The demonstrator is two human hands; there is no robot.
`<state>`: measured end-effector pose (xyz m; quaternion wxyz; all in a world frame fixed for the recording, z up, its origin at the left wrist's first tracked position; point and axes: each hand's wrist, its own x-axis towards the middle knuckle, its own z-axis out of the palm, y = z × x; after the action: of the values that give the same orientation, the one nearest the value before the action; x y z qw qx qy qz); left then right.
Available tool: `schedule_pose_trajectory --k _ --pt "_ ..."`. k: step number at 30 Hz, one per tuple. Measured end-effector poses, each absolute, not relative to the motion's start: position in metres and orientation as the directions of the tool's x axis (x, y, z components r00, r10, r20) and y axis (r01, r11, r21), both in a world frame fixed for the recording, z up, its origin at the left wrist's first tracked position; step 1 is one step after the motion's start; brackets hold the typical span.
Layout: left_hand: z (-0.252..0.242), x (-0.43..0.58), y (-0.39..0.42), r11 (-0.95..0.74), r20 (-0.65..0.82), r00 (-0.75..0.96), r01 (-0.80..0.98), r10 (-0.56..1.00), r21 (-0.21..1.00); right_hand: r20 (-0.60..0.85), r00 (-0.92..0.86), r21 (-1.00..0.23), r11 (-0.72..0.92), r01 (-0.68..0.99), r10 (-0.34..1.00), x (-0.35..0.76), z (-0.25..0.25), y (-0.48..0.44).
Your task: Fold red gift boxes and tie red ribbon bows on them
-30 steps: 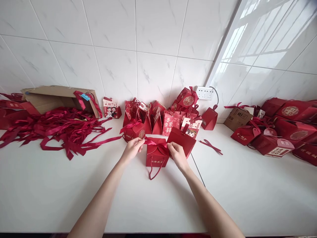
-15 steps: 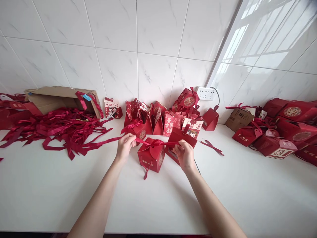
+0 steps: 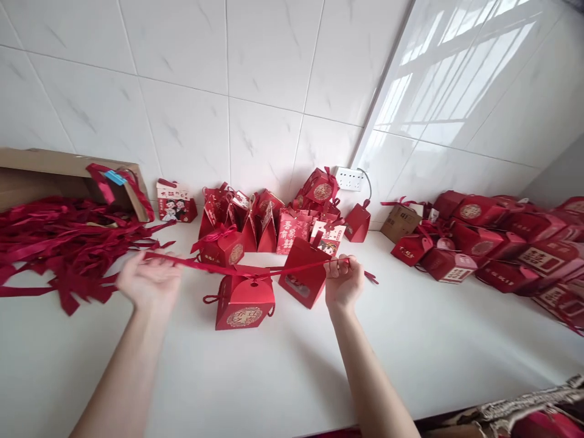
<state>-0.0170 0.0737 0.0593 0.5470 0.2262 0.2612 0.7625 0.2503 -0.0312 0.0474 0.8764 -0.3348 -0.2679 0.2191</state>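
A small red gift box (image 3: 249, 289) with a round gold emblem stands upright on the white table, a twisted cord loop at its side. Across its top stretches a narrow red ribbon (image 3: 205, 266), almost straight and taut, with no bow loops visible. My left hand (image 3: 150, 283), smeared by motion, is closed on the ribbon's left part. On the right, my right hand (image 3: 344, 283) pinches the other part between thumb and fingers. Just behind my right hand leans a plain red box with a window (image 3: 301, 277). Another red box with a bow (image 3: 223, 249) sits behind the emblem box.
A heap of loose red ribbons (image 3: 68, 231) spills from a cardboard box (image 3: 59, 161) at left. Several upright red gift bags (image 3: 292, 230) line the tiled wall, near a power strip (image 3: 350, 178). Stacked red boxes (image 3: 479, 240) fill the right side.
My hands have moved apart, the left one farther left. The bow's loops on the box have gone and the ribbon is drawn straight. The box has turned, its gold emblem now facing me.
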Motion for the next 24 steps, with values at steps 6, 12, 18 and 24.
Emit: schedule_pose_trajectory --k 6,12,18,24 --pt "0.058 -0.026 0.072 -0.175 -0.006 -0.192 -0.907 0.981 0.383 0.445 0.745 -0.659 0.745 -0.104 0.497 0.250 0.051 -0.040" --pt "0.049 -0.019 0.074 -0.077 0.108 0.017 -0.586 0.994 0.806 0.296 0.325 -0.866 0.396 -0.304 0.898 0.232 0.045 -0.041" --pt "0.030 0.017 0.064 -0.092 0.123 0.202 -0.157 0.972 0.983 0.142 0.175 -0.958 0.180 -0.223 0.974 0.225 0.032 -0.029" --pt "0.019 0.029 0.050 -0.297 0.175 0.487 0.184 0.855 0.937 0.104 0.081 -0.953 0.077 0.292 0.991 0.220 0.033 -0.035"
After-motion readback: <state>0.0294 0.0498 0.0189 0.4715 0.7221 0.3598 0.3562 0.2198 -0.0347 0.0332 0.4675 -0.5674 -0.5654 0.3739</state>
